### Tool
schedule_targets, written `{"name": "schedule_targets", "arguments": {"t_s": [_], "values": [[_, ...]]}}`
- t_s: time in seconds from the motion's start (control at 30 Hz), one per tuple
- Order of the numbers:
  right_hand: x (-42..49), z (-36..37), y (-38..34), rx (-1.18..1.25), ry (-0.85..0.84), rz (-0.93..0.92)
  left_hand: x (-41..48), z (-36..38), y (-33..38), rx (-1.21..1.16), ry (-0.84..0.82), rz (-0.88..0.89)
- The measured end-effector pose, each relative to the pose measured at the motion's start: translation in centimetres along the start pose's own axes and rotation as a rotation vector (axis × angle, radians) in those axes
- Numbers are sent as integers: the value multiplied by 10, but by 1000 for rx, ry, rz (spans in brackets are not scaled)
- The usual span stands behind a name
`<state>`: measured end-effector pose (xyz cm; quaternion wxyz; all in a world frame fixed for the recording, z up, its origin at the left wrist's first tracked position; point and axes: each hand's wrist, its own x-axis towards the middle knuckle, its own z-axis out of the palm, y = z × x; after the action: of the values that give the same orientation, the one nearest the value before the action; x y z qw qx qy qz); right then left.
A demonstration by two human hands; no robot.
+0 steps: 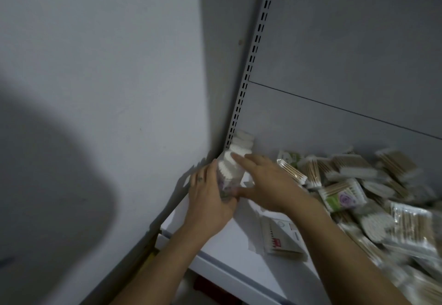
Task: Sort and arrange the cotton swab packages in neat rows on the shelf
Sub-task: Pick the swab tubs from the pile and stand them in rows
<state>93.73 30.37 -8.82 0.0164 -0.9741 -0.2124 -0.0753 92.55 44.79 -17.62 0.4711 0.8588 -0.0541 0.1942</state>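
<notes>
A row of upright cotton swab packages (pixel 241 148) runs along the shelf's left end into the back corner. My left hand (pixel 209 192) lies against the left side of the nearest package (pixel 227 175), fingers curled round it. My right hand (pixel 265 181) presses flat on that package's right side and top, fingers straight. To the right lies a loose heap of swab packages (pixel 358 185) with wooden sticks, several with green and purple labels. One flat package (pixel 281 237) lies alone near the front.
The white shelf (pixel 229 252) meets a grey wall at its left edge. A slotted upright (pixel 253 61) and grey back panel (pixel 346 53) stand behind. Bare shelf surface shows between my forearms.
</notes>
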Motion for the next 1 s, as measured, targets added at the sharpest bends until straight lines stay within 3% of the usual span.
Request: {"name": "schedule_targets", "arguments": {"t_s": [0.13,0.3,0.43,0.6,0.87,1.0], "values": [[-3,-29,29,-66,88,83,6,-12,2,128,5,112],[-6,-48,76,-96,-15,228,19,-26,14,278,1,241],[-10,-66,110,-99,-5,359,32,-26,39,371,-5,338],[-14,-79,117,-102,-49,385,47,-2,83,413,-133,475],[-61,-105,150,-146,36,512,70,41,129,558,-324,613],[-91,-105,145,-168,56,434,67,57,143,566,-413,640]]}}
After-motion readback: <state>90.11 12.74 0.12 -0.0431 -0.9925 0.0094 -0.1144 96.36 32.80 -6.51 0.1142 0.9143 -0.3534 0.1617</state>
